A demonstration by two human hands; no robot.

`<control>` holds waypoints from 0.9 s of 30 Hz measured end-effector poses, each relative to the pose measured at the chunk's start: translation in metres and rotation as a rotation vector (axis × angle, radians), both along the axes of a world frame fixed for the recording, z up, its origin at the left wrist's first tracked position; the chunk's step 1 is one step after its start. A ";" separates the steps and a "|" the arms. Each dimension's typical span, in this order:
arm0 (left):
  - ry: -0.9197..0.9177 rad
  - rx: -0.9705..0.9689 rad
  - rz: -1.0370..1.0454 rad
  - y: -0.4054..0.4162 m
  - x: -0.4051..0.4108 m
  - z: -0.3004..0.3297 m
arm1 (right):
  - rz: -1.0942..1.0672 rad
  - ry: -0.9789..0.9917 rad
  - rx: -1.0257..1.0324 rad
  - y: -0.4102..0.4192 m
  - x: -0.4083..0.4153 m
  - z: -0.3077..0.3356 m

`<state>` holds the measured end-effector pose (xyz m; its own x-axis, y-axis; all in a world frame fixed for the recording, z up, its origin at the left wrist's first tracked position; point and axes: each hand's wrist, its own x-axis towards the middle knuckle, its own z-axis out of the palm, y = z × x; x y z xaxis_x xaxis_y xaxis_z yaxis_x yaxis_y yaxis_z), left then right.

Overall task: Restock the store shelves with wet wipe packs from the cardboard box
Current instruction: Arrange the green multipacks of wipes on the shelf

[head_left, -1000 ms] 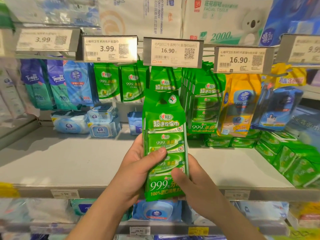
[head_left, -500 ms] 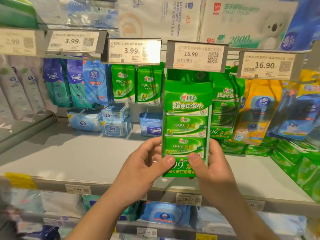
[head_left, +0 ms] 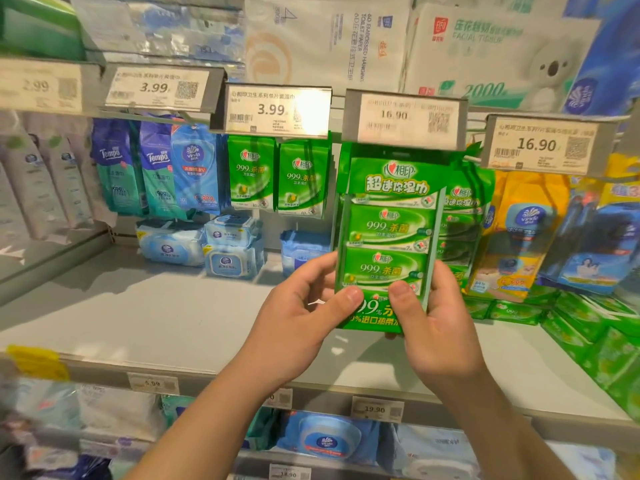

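Spanning stocked racks, grey shelf [head_left: 138, 317]

One green multipack [head_left: 388, 237] is gripped low down by two hands, the left hand [head_left: 298, 320] and the right hand [head_left: 433, 327]. Left of the grip hang two small green packs [head_left: 277, 174] and three blue packs [head_left: 156, 168]. Above the grip run five price tags [head_left: 277, 110]. Right of the grip hangs one yellow pack [head_left: 519, 230].
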<state>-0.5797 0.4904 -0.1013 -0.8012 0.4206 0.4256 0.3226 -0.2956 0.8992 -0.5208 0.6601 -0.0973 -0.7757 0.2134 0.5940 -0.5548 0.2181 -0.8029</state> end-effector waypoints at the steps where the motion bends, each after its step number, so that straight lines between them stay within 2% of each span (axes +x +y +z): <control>1: -0.003 0.001 -0.002 0.001 -0.001 -0.002 | 0.002 -0.009 0.002 0.001 -0.001 0.000; 15: -0.053 -0.007 -0.008 0.012 -0.016 -0.005 | -0.052 -0.176 -0.055 0.006 -0.024 -0.002; 27: -0.055 -0.171 0.140 0.025 -0.047 -0.011 | -0.087 -0.219 -0.113 0.011 -0.061 -0.018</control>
<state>-0.6265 0.5154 -0.1127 -0.8770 0.3657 0.3116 0.2987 -0.0928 0.9498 -0.5822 0.6708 -0.1150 -0.8592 0.3400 0.3825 -0.3481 0.1596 -0.9238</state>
